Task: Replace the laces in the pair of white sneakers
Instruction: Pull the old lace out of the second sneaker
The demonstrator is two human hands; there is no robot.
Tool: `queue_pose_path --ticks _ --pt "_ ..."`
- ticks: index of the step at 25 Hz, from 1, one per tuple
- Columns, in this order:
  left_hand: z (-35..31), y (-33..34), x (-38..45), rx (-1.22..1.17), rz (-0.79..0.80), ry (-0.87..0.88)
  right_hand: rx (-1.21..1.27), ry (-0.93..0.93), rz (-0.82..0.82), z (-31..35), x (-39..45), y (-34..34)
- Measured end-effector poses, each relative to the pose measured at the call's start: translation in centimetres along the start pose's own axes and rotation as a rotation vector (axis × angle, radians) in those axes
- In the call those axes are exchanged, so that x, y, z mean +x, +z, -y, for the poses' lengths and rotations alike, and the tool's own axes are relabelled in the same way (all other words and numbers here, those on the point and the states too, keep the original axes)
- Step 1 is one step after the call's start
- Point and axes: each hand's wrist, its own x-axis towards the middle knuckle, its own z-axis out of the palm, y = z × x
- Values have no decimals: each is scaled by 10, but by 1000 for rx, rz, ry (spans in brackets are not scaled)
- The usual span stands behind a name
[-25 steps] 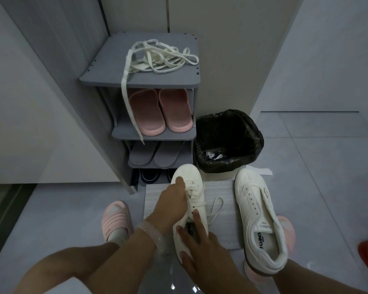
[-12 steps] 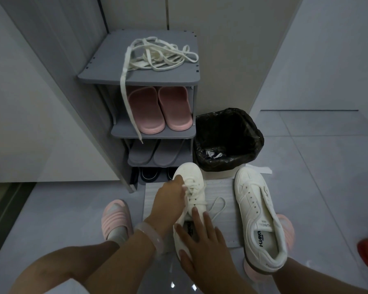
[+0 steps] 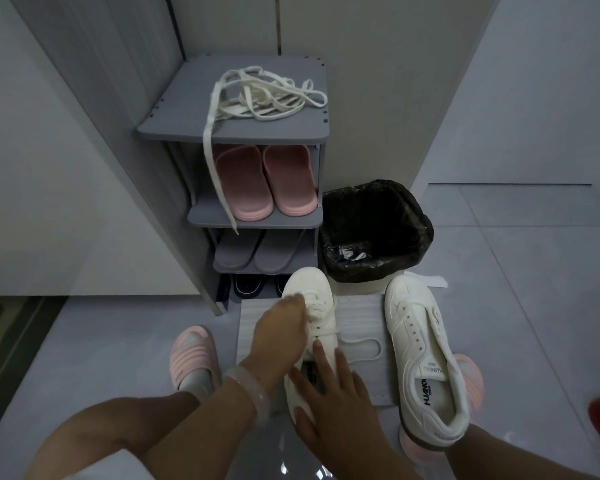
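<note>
— Where's the laced sneaker (image 3: 314, 292)?
— On the mat (image 3: 361, 317), left grip (image 3: 281, 327) pinching its laces, right grip (image 3: 336, 393) flat on the heel. Bin (image 3: 374, 230) and shoe rack (image 3: 236, 129) crowd behind; unlaced sneaker (image 3: 426, 358) alongside.

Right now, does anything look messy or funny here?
Yes. White laces lie in a tangle on top of the shoe rack, one end dangling past the pink slippers. The sneaker on the right has empty eyelets, no lace.

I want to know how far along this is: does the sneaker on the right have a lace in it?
No, the right sneaker shows bare eyelets, while the left hand pulls at the lace on the other sneaker.
</note>
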Motion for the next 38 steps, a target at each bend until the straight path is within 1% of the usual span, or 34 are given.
queue_pose_path --ticks 1,2,3,5,7,8,10,11,12,13,15,16,17,18,19,21,22,23,25,26,27,29,30,31,32,34,35,36,38 --pt "-3 -9 5 -36 -105 0 -1 -8 -2 -1 -1 0" --pt "-4 -18 10 -62 -177 11 -4 -12 -8 -1 -2 0" --pt "-2 -21 14 -49 -185 22 -8 -12 -18 -2 -1 0" --pt "6 -14 10 -18 -62 -22 -19 -7 -30 0 0 0" --pt "14 1 -1 -68 103 -102 -18 -11 -50 1 -1 0" --pt "16 9 -6 -84 138 -108 -20 -8 -61 1 -1 1" --pt "14 21 -10 23 131 -20 -25 0 -68 1 -1 1" --pt "9 22 -9 62 95 25 -19 3 -64 1 -1 1" --pt "5 19 -8 42 33 45 -12 2 -58 0 -1 1" --pt "3 14 -6 -31 -77 50 -10 -3 -50 0 -2 0" --pt "3 -9 5 -266 -329 -26 -31 -20 -41 0 -2 -2" --pt "5 -20 9 -362 -414 -23 -40 -21 -44 0 -1 -3" --pt "9 -24 11 -375 -423 1 -47 -18 -47 1 -1 -4" --pt "13 -24 11 -347 -365 12 -48 -14 -48 1 -1 -5" --pt "19 -18 9 -313 -258 -21 -44 -15 -50 2 -1 -5" --pt "25 2 -1 -289 15 -130 -32 -14 -48 2 -1 -5" --pt "26 13 -6 -291 92 -140 -26 -10 -44 3 -1 -4" --pt "24 20 -10 -256 103 -110 -18 -5 -43 3 0 -4" --pt "17 23 -9 -153 25 -15 -10 -3 -39 2 0 -4" --pt "14 19 -7 -152 -43 8 -13 -7 -35 2 0 -4" --pt "12 10 -4 -191 -151 1 -16 -12 -27 3 -1 -4" --pt "14 -10 7 -346 -400 -86 -8 -9 -9 4 -1 -6" --pt "18 -17 12 -397 -446 -101 -4 0 -4 4 -1 -5" --pt "21 -20 13 -381 -398 -105 -8 3 -1 4 0 -5" --pt "23 -17 12 -337 -281 -96 -13 1 9 4 0 -5" --pt "24 0 3 -306 9 -100 -18 -3 26 4 -1 -7" --pt "24 10 -2 -304 81 -93 -18 -1 35 4 -1 -7" --pt "23 17 -5 -288 92 -78 -15 1 46 4 0 -8" --pt "22 21 -3 -189 57 -19 -19 -8 40 4 0 -7"
